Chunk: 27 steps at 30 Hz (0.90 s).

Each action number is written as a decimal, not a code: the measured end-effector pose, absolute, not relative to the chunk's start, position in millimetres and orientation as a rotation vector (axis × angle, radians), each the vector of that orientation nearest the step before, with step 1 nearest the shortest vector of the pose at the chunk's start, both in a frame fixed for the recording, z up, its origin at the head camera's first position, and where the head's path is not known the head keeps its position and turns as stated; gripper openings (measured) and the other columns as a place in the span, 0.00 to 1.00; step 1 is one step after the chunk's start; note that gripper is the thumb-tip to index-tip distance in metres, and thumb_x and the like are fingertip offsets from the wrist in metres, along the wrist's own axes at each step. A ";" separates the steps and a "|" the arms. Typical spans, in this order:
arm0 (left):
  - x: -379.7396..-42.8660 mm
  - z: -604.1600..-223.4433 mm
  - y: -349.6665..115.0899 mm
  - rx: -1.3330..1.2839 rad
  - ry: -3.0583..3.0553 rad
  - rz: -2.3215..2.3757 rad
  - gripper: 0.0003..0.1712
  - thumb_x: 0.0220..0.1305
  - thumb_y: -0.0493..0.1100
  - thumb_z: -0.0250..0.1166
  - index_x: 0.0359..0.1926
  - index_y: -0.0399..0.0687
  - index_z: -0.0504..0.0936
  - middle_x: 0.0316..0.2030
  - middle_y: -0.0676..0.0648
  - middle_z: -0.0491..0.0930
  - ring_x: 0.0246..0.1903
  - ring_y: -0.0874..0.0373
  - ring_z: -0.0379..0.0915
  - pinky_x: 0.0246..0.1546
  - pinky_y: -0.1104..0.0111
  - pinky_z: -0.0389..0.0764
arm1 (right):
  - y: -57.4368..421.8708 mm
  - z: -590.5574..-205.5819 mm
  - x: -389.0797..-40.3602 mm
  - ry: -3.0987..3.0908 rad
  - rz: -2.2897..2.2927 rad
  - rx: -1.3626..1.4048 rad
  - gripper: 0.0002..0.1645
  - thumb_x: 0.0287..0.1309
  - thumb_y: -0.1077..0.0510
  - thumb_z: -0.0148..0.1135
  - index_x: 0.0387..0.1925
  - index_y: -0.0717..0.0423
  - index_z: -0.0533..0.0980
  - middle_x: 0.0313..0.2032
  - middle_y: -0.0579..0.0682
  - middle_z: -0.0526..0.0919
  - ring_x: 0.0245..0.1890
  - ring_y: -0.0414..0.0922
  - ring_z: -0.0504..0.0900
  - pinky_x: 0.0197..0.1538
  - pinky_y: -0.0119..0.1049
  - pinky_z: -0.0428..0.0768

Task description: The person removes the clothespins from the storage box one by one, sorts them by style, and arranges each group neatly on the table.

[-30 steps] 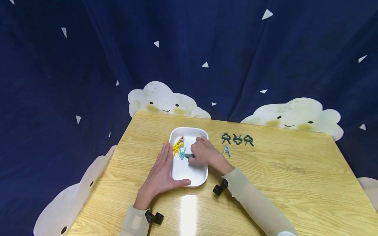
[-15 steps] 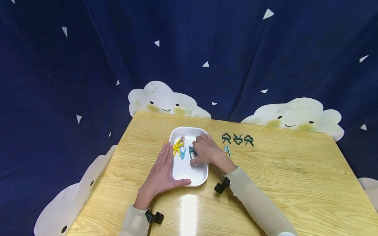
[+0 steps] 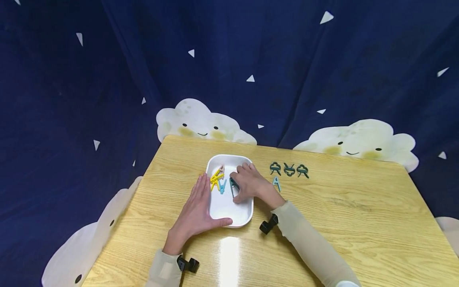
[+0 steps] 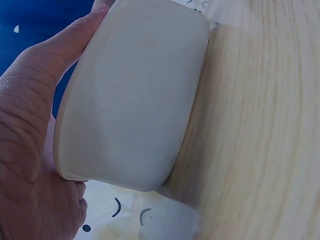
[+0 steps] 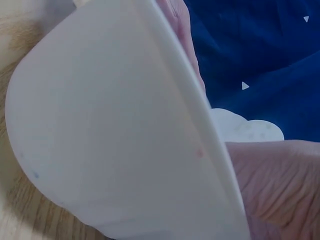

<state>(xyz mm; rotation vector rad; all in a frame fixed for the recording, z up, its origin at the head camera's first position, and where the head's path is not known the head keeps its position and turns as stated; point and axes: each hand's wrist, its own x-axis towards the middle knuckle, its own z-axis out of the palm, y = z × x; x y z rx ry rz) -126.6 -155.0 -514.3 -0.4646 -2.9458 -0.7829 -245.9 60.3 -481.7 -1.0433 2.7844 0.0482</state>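
Pinching a dark green clip (image 3: 232,188) inside a white tray (image 3: 226,210), near a light blue clip (image 3: 222,187), with the right hand (image 3: 249,182), touching the tray's edge with the left hand (image 3: 196,211) spread wide

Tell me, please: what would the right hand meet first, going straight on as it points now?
For the right hand, most likely the far wall of the white tray. The pink clip lies close to that line and might be touched first; the hand's height is hard to judge.
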 end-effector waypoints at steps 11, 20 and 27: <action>-126.6 -514.5 -154.6 -0.464 -2.940 -0.781 0.89 0.41 0.92 0.60 0.83 0.35 0.35 0.83 0.43 0.27 0.83 0.46 0.29 0.83 0.56 0.42 | 60.5 -484.0 -248.5 2.774 -0.017 -1.039 0.52 0.39 0.29 0.81 0.63 0.50 0.80 0.48 0.49 0.78 0.46 0.48 0.65 0.53 0.43 0.66; -126.5 -514.1 -155.0 -0.467 -2.938 -0.788 0.89 0.42 0.92 0.61 0.83 0.35 0.34 0.83 0.42 0.28 0.83 0.46 0.29 0.83 0.56 0.42 | 60.4 -483.5 -247.7 2.801 0.032 -1.057 0.49 0.36 0.29 0.81 0.56 0.53 0.81 0.45 0.48 0.78 0.45 0.48 0.66 0.51 0.42 0.66; -126.4 -513.6 -154.8 -0.460 -2.953 -0.796 0.89 0.41 0.92 0.61 0.83 0.36 0.33 0.83 0.43 0.27 0.83 0.50 0.24 0.83 0.57 0.40 | 60.7 -484.9 -248.3 2.803 0.045 -1.060 0.49 0.35 0.28 0.81 0.55 0.53 0.81 0.44 0.48 0.76 0.45 0.48 0.65 0.51 0.42 0.66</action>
